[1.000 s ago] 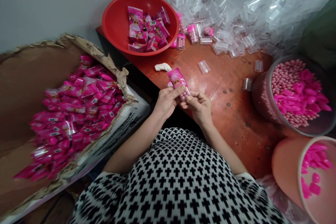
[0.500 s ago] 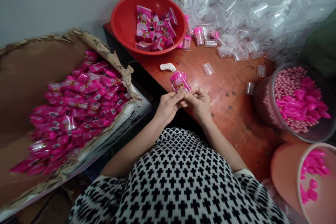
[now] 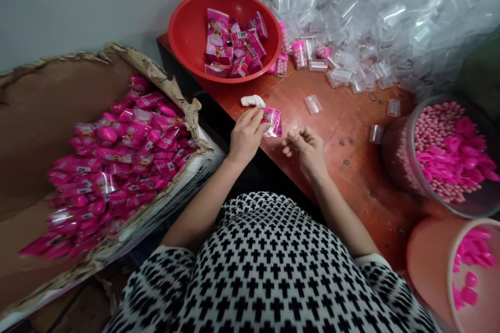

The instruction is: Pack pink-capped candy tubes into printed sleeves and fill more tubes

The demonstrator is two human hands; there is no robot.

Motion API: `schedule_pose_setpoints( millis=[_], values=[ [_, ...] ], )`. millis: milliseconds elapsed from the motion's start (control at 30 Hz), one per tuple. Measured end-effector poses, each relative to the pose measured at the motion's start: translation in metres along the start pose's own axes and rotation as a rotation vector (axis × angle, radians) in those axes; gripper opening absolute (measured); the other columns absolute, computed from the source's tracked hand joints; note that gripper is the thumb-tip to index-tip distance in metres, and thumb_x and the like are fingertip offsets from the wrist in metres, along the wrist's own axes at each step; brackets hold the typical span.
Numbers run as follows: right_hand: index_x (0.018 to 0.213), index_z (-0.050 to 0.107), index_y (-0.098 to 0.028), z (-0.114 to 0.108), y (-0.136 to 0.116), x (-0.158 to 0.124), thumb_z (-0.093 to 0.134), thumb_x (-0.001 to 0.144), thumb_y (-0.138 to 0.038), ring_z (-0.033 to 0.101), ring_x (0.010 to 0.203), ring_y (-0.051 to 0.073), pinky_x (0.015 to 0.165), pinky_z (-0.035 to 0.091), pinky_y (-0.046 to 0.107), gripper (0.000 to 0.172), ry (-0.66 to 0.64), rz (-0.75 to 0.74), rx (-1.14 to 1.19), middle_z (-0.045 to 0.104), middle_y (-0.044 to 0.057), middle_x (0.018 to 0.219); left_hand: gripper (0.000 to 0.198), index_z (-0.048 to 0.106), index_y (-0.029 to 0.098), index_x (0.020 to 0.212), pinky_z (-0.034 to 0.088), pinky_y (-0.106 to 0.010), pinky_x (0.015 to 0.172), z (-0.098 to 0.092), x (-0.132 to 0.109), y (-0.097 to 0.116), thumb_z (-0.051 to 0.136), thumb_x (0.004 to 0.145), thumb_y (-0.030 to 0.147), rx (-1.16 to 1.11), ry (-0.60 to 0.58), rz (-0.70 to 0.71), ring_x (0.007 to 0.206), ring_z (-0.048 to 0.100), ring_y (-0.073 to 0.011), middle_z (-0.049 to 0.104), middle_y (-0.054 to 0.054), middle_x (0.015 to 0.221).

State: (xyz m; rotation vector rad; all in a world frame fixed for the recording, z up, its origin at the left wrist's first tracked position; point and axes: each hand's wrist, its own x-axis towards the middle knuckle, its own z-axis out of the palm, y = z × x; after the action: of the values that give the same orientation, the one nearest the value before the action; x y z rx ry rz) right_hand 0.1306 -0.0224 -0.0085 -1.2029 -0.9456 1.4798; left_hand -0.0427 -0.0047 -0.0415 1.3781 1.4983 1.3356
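Note:
My left hand is closed on a small pink printed packet, which sticks out past its fingers toward the right. Its fingertips reach close to a crumpled white piece on the table; what this piece is I cannot tell. To the right of the packet, my right hand hovers with loosely curled fingers, slightly apart, and nothing visible in them. A clear plastic tube lies on the table beyond that hand.
A red bowl of pink packets stands behind. At left, a torn cardboard box holds pink wrapped pieces. Clear tubes pile up at the back. On the right are a tub of pink beads and a peach bucket.
My right hand has let go of the packet and moved right. My left hand has shifted its hold and turned over the packet, which now lies more level. The view has shifted slightly.

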Motion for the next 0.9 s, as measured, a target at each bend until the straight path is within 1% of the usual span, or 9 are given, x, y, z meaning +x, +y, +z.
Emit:
schedule_pose_setpoints(
  millis=[100, 200, 367, 467, 533, 600, 700, 800, 900],
  values=[
    [0.075, 0.058, -0.02, -0.004, 0.0, -0.002, 0.087, 0.068, -0.057, 0.063, 0.047, 0.009, 0.045, 0.05, 0.018, 0.048, -0.009, 0.021, -0.053, 0.071, -0.003, 0.063, 0.023, 0.079, 0.02, 0.109, 0.03, -0.046, 0.124, 0.023, 0.007, -0.016, 0.074, 0.087, 0.023, 0.378, -0.088, 0.113, 0.138, 0.053, -0.0315, 0.068, -0.011, 0.138],
    [0.075, 0.057, -0.02, -0.009, 0.001, 0.001, 0.085, 0.07, -0.059, 0.062, 0.049, 0.009, 0.046, 0.049, 0.019, 0.048, -0.02, 0.016, -0.093, 0.071, -0.003, 0.065, 0.019, 0.079, 0.021, 0.108, 0.034, -0.047, 0.121, 0.029, 0.01, -0.028, 0.07, 0.091, 0.023, 0.529, -0.046, 0.19, 0.134, 0.056, -0.0322, 0.07, -0.01, 0.135],
    [0.082, 0.06, -0.021, -0.005, 0.012, 0.021, 0.081, 0.074, -0.061, 0.065, 0.063, 0.011, 0.056, 0.053, 0.022, 0.046, 0.014, -0.093, -0.164, 0.07, -0.001, 0.076, 0.017, 0.08, 0.022, 0.102, 0.039, -0.047, 0.118, 0.029, 0.01, -0.039, 0.066, 0.095, 0.027, 0.415, 0.019, 0.265, 0.129, 0.059, -0.0291, 0.074, -0.009, 0.127],
    [0.097, 0.061, -0.023, 0.004, 0.018, 0.035, 0.087, 0.067, -0.059, 0.067, 0.08, 0.012, 0.069, 0.056, 0.024, 0.054, 0.074, -0.174, -0.104, 0.071, -0.001, 0.09, 0.019, 0.081, 0.022, 0.104, 0.042, -0.045, 0.118, 0.029, 0.003, -0.031, 0.065, 0.096, 0.029, 0.262, 0.034, 0.3, 0.131, 0.059, -0.0276, 0.074, -0.009, 0.128],
    [0.101, 0.059, -0.023, 0.009, 0.016, 0.044, 0.089, 0.064, -0.056, 0.066, 0.077, 0.012, 0.069, 0.056, 0.025, 0.058, 0.029, -0.142, -0.033, 0.07, -0.003, 0.087, 0.02, 0.081, 0.023, 0.106, 0.042, -0.044, 0.118, 0.027, -0.003, -0.02, 0.066, 0.095, 0.031, 0.138, 0.037, 0.295, 0.13, 0.06, -0.0267, 0.074, -0.009, 0.127],
    [0.099, 0.058, -0.023, 0.011, 0.009, 0.05, 0.09, 0.063, -0.052, 0.062, 0.067, 0.01, 0.065, 0.053, 0.024, 0.056, -0.014, -0.109, 0.029, 0.066, -0.007, 0.075, 0.026, 0.079, 0.024, 0.112, 0.042, -0.043, 0.119, 0.025, -0.007, -0.008, 0.073, 0.09, 0.037, -0.03, 0.062, 0.188, 0.128, 0.063, -0.0263, 0.074, -0.009, 0.127],
    [0.097, 0.057, -0.022, 0.01, -0.003, 0.055, 0.091, 0.061, -0.044, 0.059, 0.06, 0.009, 0.063, 0.05, 0.022, 0.054, -0.096, -0.079, 0.055, 0.063, -0.01, 0.066, 0.051, 0.077, 0.022, 0.115, 0.055, -0.041, 0.104, 0.021, -0.007, 0.008, 0.084, 0.076, 0.053, -0.416, 0.033, -0.19, 0.11, 0.072, -0.0255, 0.076, -0.01, 0.118],
    [0.098, 0.057, -0.021, 0.006, -0.011, 0.059, 0.092, 0.058, -0.038, 0.058, 0.058, 0.009, 0.059, 0.047, 0.022, 0.055, -0.233, -0.006, -0.01, 0.063, -0.009, 0.064, 0.057, 0.08, 0.013, 0.09, 0.064, -0.035, 0.077, 0.018, -0.004, 0.02, 0.094, 0.056, 0.057, -0.688, -0.126, -0.511, 0.078, 0.075, -0.021, 0.079, -0.009, 0.088],
    [0.094, 0.06, -0.019, -0.002, -0.022, 0.073, 0.089, 0.062, -0.038, 0.059, 0.059, 0.011, 0.06, 0.047, 0.024, 0.047, -0.351, 0.026, -0.179, 0.063, -0.007, 0.066, 0.054, 0.077, 0.01, 0.071, 0.062, -0.026, 0.063, 0.017, 0.0, 0.027, 0.102, 0.039, 0.046, -0.741, -0.115, -0.636, 0.065, 0.071, -0.0159, 0.076, -0.007, 0.072]
  ],
)
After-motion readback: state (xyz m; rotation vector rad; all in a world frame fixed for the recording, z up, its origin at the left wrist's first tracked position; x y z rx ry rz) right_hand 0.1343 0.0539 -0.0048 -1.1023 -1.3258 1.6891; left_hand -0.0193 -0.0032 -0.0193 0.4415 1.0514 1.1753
